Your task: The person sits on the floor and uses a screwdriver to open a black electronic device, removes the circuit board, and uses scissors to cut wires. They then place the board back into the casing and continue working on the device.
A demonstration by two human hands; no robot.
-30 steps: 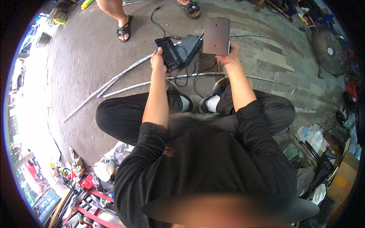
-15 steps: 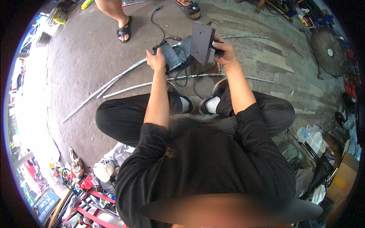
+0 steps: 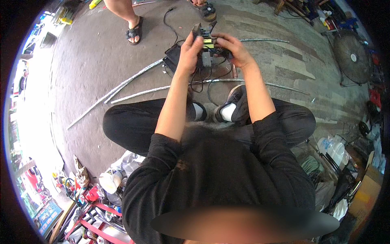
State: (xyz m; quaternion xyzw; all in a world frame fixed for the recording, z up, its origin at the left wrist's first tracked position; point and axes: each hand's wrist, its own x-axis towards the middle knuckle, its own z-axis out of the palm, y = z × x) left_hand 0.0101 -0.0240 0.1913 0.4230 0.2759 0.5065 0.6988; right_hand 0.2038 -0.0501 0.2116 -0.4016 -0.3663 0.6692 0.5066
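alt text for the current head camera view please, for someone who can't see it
A person's left hand and right hand hold an electronic unit with exposed parts above a grey floor. A dark case and long silvery rods are nearby; another person's sandaled foot shows beyond.

The grey floor carries silvery rods and black cable.

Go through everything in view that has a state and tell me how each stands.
Left hand: closed on the circuit assembly.
Right hand: at the assembly's right side; grip unclear.
Circuit assembly: held up, inner parts exposed.
Black casing: set down, out of both hands.
Cable: loose on the floor, far end unplugged.
Fan: upright; running or not, unclear.
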